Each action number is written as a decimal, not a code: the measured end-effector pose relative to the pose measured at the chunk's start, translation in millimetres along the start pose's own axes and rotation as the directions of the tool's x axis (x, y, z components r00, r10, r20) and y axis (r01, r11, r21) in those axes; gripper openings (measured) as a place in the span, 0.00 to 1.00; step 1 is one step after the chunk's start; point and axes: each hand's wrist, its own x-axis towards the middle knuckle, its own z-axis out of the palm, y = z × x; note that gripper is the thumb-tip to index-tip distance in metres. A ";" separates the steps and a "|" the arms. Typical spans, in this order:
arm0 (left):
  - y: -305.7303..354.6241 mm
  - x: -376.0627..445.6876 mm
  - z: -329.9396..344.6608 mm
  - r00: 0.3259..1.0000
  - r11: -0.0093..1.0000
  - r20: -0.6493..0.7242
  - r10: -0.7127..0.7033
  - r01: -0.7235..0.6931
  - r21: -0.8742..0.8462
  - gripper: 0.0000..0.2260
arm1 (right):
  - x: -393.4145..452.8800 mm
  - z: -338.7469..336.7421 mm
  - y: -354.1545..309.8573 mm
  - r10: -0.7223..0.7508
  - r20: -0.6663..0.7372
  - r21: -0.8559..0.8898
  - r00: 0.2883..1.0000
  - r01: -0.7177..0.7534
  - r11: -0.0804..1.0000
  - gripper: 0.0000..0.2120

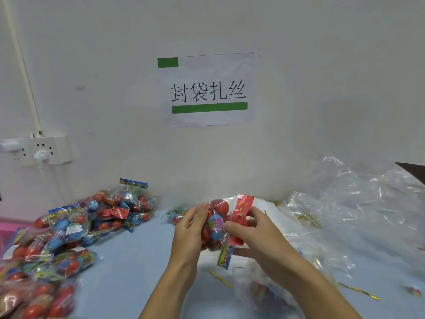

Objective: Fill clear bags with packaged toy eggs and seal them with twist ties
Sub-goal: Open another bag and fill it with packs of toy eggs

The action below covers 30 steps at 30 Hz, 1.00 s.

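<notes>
- Left hand and right hand both gripping a clear bag of toy eggs, centre.
- Packaged eggs heaped left on bench.
- Empty bags piled right; gold twist tie near.

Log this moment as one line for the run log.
stage: gathering egg packs | left hand: holds egg packs | right hand: grips same packs | twist tie: on table, untouched | clear bags: piled right

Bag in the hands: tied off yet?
Cannot tell. Both hands, left hand and right hand, grip the bag of eggs; no tie visible on it.
</notes>
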 end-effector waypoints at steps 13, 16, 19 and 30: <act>-1.0 -5.6 8.9 0.993 0.986 0.109 0.042 -0.058 0.157 0.12 | 2.3 4.5 -1.2 -0.046 -0.023 0.133 0.999 0.049 0.990 0.10; -5.2 -5.6 12.1 0.993 0.981 0.110 0.043 -0.063 0.186 0.10 | 5.3 7.3 6.1 -0.088 -0.157 -0.061 0.984 0.080 0.995 0.06; -4.0 -3.5 8.9 0.995 0.994 0.100 -0.016 0.006 0.105 0.08 | 6.7 2.8 7.1 -0.106 -0.172 -0.105 0.979 0.089 0.991 0.06; -3.0 -3.3 14.0 0.997 0.996 -0.060 -0.039 0.044 0.073 0.16 | -6.6 9.6 -3.2 -0.184 -0.003 -0.268 0.983 0.176 0.947 0.07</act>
